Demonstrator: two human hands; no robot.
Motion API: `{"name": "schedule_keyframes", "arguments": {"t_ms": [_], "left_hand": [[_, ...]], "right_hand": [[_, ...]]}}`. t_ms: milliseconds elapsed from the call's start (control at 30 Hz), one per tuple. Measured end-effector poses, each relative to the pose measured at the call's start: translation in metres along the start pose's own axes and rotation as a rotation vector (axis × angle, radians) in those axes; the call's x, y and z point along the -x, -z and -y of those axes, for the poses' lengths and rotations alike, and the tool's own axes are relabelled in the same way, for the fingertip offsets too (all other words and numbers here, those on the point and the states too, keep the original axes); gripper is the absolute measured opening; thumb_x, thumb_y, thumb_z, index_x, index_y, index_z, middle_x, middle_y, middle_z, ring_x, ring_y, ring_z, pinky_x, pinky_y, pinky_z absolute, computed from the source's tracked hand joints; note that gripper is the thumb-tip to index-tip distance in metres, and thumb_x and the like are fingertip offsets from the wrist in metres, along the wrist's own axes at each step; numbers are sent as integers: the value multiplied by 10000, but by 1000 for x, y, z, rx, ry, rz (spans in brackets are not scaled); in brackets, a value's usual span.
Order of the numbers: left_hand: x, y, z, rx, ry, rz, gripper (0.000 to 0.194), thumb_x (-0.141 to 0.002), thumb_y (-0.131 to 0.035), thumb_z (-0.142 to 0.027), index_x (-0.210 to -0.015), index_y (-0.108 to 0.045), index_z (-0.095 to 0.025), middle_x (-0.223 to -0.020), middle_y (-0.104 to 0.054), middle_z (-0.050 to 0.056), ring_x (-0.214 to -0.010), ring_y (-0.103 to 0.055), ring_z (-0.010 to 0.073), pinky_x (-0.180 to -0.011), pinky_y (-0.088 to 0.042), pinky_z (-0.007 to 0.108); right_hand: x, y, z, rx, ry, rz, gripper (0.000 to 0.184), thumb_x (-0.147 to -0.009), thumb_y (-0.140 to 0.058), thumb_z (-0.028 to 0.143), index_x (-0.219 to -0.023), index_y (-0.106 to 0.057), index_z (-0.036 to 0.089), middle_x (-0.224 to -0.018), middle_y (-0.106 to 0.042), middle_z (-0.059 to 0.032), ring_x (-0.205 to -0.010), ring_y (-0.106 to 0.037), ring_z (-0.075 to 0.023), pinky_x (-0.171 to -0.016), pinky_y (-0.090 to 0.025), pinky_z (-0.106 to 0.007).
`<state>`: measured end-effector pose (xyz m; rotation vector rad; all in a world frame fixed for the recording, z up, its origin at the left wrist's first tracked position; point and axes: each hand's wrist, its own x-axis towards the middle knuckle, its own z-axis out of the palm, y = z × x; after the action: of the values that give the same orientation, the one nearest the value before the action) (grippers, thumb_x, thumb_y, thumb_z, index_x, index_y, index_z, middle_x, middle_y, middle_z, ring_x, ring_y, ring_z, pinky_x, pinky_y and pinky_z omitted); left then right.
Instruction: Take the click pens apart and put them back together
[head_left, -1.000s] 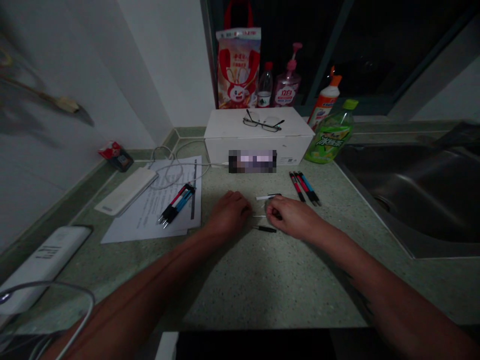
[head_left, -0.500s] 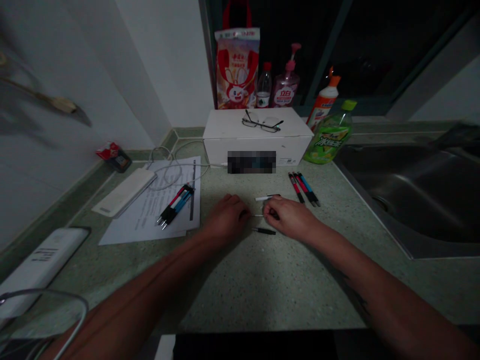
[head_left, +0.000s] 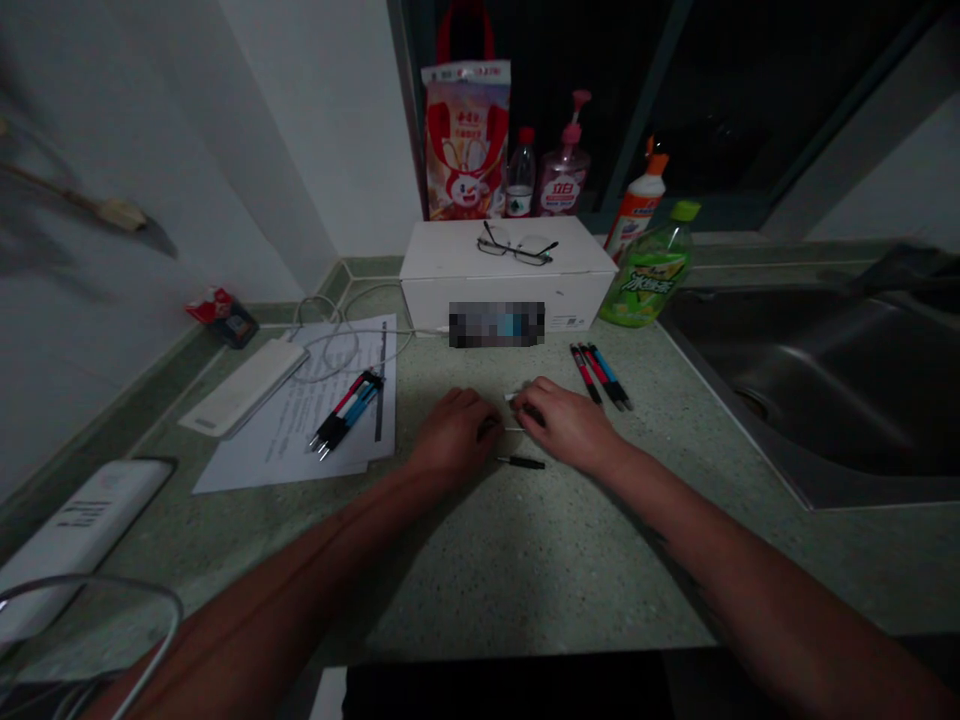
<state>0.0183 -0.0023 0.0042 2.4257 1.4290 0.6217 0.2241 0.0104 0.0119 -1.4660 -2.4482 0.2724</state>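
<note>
My left hand (head_left: 459, 432) is closed, its fingertips pinching one end of a thin, pale rod, which looks like a pen refill (head_left: 514, 430). The rod spans the small gap toward my right hand (head_left: 561, 418). The fingers of that hand are curled together close to the rod's other end, and what they grip is hidden. A white pen barrel (head_left: 510, 397) peeks out beside my right fingertips, mostly covered by the hand. Just in front of both hands, a short black pen part with a metal tip (head_left: 523, 462) lies on the counter.
Several pens (head_left: 346, 412) lie on printed paper (head_left: 255, 455) at left, near a white power bank (head_left: 244, 388) and power strip (head_left: 90, 540). More pens (head_left: 600, 375) lie right, before a green bottle (head_left: 649, 275). Behind is a white box (head_left: 427, 290) bearing glasses (head_left: 517, 250); a sink (head_left: 757, 480) is at right.
My right hand has shifted slightly up and left, and now covers most of the white pen barrel. My left hand stays about where it was. The whole view has drifted a little.
</note>
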Motion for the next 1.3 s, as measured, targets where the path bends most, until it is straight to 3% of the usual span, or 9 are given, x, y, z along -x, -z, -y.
{"name": "schedule_keyframes", "arguments": {"t_ms": [200,400,733,1033,1300], "left_hand": [[-4,-1,-1,11,26,-45,115,-920,-649,-203,-957,-758,-199,-960,-705,83,-1003,-619,267,-913,-512,418],[-9,-5,0,38,58,-61,102,-910,-655,-204,-944,-751,-199,-949,-712,74,-981,-633,257,-923,-520,422],[-12,-5,5,52,56,-42,122,-896,-644,-167,-852,-753,-195,-895,-708,84,-918,-628,261,-891,-511,445],[-10,-3,7,13,80,-63,74,-898,-682,-222,-916,-748,-194,-913,-701,84,-929,-622,265,-874,-515,432],[-12,-1,5,-14,116,-7,139,-923,-625,-175,-851,-744,-173,-900,-709,89,-917,-624,256,-858,-501,408]], "right_hand": [[-6,-4,8,-14,37,8,122,-980,-582,202,-1041,-688,201,-1070,-667,-66,-898,-663,-207,-683,-430,-302],[-9,3,-10,-3,-33,-117,185,-996,-600,259,-1155,-674,203,-1166,-653,-88,-1010,-659,-238,-730,-462,-315],[-2,6,-10,23,-10,-18,96,-981,-618,225,-1023,-698,195,-1076,-647,-76,-925,-655,-220,-702,-435,-307],[0,6,-4,37,-17,-5,98,-983,-621,237,-1019,-702,195,-1068,-643,-70,-892,-645,-207,-656,-397,-296],[0,5,1,37,-24,-8,101,-984,-615,235,-1011,-705,199,-1073,-648,-64,-875,-647,-191,-634,-397,-287]]}}
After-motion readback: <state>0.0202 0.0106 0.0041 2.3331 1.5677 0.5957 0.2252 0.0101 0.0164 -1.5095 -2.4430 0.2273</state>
